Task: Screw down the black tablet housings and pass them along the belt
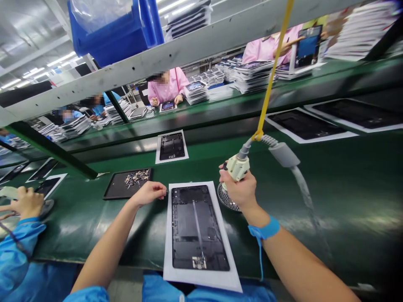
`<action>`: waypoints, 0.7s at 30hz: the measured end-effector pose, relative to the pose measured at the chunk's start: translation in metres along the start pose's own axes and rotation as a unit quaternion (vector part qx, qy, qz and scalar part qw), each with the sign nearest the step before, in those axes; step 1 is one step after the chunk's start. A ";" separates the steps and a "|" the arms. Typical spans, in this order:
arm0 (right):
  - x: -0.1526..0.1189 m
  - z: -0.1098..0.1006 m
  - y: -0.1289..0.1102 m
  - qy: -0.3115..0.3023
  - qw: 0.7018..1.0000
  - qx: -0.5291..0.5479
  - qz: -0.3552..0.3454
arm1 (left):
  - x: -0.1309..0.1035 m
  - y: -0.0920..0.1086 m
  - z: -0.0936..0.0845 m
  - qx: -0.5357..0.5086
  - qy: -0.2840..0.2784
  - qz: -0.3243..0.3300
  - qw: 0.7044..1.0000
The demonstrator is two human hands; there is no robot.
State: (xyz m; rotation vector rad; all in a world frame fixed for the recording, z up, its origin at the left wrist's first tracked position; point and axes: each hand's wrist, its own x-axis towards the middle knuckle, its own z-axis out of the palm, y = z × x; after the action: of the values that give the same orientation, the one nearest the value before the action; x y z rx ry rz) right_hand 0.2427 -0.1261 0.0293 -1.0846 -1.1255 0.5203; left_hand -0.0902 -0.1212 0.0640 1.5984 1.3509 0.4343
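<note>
A black tablet housing lies on a white sheet in front of me, with a pale strip running down its middle. Beside its upper left corner is my left hand, fingers pinched together; a tiny thing at the fingertips is too small to name. My right hand wraps round a cream electric screwdriver, hung from a yellow strap. The screwdriver stands over a round perforated screw plate, partly hidden by my hand, right of the housing. Its tip is hidden.
A black tray of small metal parts sits left of the housing. Another housing lies farther back, and more sheets with dark panels at right. A co-worker's hand works at far left. A grey cable hangs at right.
</note>
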 end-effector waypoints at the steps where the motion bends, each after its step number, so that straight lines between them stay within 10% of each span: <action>1: 0.000 0.000 0.000 0.000 1.000 -0.002 0.001 | 0.003 0.003 0.000 0.029 -0.018 -0.004 0.999; 10: 0.000 0.001 -0.003 -0.001 1.000 0.003 -0.005 | 0.037 0.031 0.005 0.334 -0.090 0.000 0.938; 21: 0.000 0.000 -0.006 -0.003 1.000 -0.005 -0.001 | 0.045 0.012 0.014 0.312 -0.002 0.013 0.950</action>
State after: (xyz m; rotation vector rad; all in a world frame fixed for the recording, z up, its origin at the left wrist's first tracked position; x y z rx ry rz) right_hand 0.2411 -0.1289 0.0347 -1.0916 -1.1362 0.5165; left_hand -0.0583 -0.0866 0.0535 2.1221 1.5584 0.0037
